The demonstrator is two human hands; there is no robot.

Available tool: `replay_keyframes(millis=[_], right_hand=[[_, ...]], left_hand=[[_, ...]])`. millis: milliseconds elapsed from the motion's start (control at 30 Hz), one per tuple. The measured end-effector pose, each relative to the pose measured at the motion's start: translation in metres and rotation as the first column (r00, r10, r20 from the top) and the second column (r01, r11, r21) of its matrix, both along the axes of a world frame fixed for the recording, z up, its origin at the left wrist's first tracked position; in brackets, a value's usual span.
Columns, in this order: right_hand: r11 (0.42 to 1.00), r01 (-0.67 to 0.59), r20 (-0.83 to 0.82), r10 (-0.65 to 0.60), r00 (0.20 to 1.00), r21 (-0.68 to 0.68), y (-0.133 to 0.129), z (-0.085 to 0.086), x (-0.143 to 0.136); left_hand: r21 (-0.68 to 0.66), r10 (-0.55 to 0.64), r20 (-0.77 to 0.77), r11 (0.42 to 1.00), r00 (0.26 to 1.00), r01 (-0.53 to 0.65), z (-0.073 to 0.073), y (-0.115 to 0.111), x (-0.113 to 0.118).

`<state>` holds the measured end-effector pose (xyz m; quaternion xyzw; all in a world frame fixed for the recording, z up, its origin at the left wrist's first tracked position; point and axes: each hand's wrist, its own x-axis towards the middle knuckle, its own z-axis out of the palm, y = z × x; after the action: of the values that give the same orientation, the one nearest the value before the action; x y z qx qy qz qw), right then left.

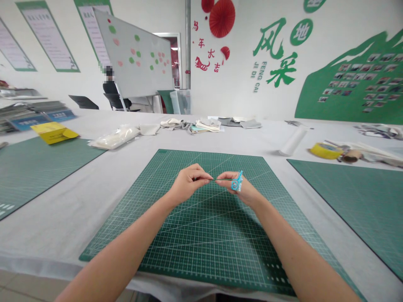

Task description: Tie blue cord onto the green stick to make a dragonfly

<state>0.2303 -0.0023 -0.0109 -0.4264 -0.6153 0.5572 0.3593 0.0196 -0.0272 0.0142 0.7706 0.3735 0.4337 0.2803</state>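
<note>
Between my two hands runs a thin green stem [223,180], held about level above the green cutting mat [201,243]. At its right end sits a light-blue curled ornament [236,183] with small whitish bead-like bits, lying against my right fingers. My left hand [186,183] is closed, thumb and fingertips pinching the stem's left end. My right hand [247,193] is closed too and pinches the stem just left of the ornament. A small gap separates the two sets of fingertips. The left tip of the stem is hidden in my left fingers.
Left stand a yellow folded packet [54,132], a clear plastic bag [115,136] and stacked papers [22,115]. Fabric pieces [206,124] lie at the back. Rightward are a white roll [293,141], yellow tape [325,150] and another cutting mat [355,201]. A person [110,86] sits far off.
</note>
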Motion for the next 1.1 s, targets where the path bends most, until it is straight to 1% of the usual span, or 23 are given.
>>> replay_keyframes(millis=[200,267,333,400,433,467,500,533,567,600,633,700,733,767,800,867,900,933,1000,1100], right_hand=[[0.996,-0.02,0.024,0.022,0.999,-0.087,0.009,0.0,0.017],[0.996,-0.012,0.088,0.019,0.996,-0.085,0.015,-0.004,0.027],[0.998,0.056,0.218,-0.047,0.975,-0.034,0.023,-0.009,0.038],[0.987,0.138,0.368,-0.157,0.917,0.076,0.031,-0.014,0.05],[0.975,0.169,0.435,-0.216,0.874,0.145,0.034,-0.016,0.056],[0.956,0.195,0.508,-0.281,0.814,0.217,0.037,-0.018,0.061],[0.932,0.222,0.58,-0.353,0.734,0.286,0.038,-0.018,0.066],[0.906,0.245,0.628,-0.418,0.656,0.347,0.039,-0.018,0.069],[0.887,0.251,0.654,-0.456,0.604,0.387,0.038,-0.017,0.071],[0.881,0.245,0.653,-0.466,0.596,0.405,0.037,-0.014,0.071],[0.889,0.222,0.629,-0.443,0.639,0.4,0.035,-0.012,0.07],[0.924,0.147,0.514,-0.323,0.795,0.354,0.029,-0.005,0.062],[0.934,0.121,0.439,-0.269,0.857,0.336,0.026,-0.002,0.056],[0.933,0.133,0.365,-0.258,0.895,0.334,0.023,0.0,0.049],[0.919,0.179,0.292,-0.289,0.912,0.352,0.021,0.001,0.042],[0.866,0.3,0.171,-0.391,0.904,0.399,0.017,0.001,0.027],[0.859,0.34,0.145,-0.42,0.896,0.383,0.016,-0.001,0.021],[0.865,0.358,0.151,-0.43,0.89,0.351,0.014,-0.002,0.015],[0.886,0.352,0.177,-0.414,0.893,0.302,0.011,-0.006,0.005],[0.889,0.31,0.144,-0.375,0.916,0.338,0.002,-0.008,-0.008]], left_hand=[[-0.013,0.032,0.029,0.999,0.999,-0.032,0.0,0.003,-0.004],[-0.026,0.069,0.051,0.997,0.996,-0.068,0.0,0.006,-0.007],[-0.051,0.113,0.087,0.993,0.99,-0.109,-0.001,0.009,-0.01],[-0.088,0.152,0.146,0.986,0.978,-0.14,-0.001,0.012,-0.013],[-0.113,0.169,0.182,0.982,0.969,-0.15,-0.002,0.013,-0.014],[-0.143,0.185,0.22,0.977,0.958,-0.156,-0.002,0.014,-0.015],[-0.18,0.198,0.254,0.971,0.947,-0.155,-0.002,0.014,-0.016],[-0.22,0.209,0.281,0.964,0.937,-0.149,-0.002,0.014,-0.016],[-0.259,0.219,0.301,0.956,0.928,-0.141,-0.002,0.014,-0.016],[-0.292,0.226,0.312,0.947,0.923,-0.133,-0.002,0.014,-0.015],[-0.317,0.231,0.315,0.94,0.921,-0.127,-0.003,0.014,-0.015],[-0.339,0.237,0.305,0.932,0.922,-0.128,-0.003,0.013,-0.014],[-0.339,0.241,0.297,0.931,0.924,-0.134,-0.004,0.013,-0.014],[-0.337,0.244,0.288,0.931,0.926,-0.14,-0.004,0.013,-0.013],[-0.335,0.247,0.28,0.931,0.927,-0.147,-0.004,0.013,-0.013],[-0.333,0.256,0.273,0.93,0.927,-0.159,-0.005,0.013,-0.013],[-0.334,0.261,0.272,0.928,0.926,-0.163,-0.004,0.013,-0.013],[-0.337,0.266,0.271,0.927,0.925,-0.167,-0.004,0.013,-0.012],[-0.339,0.271,0.268,0.925,0.924,-0.173,-0.004,0.013,-0.012],[-0.327,0.26,0.253,0.929,0.932,-0.171,-0.005,0.012,-0.01]])
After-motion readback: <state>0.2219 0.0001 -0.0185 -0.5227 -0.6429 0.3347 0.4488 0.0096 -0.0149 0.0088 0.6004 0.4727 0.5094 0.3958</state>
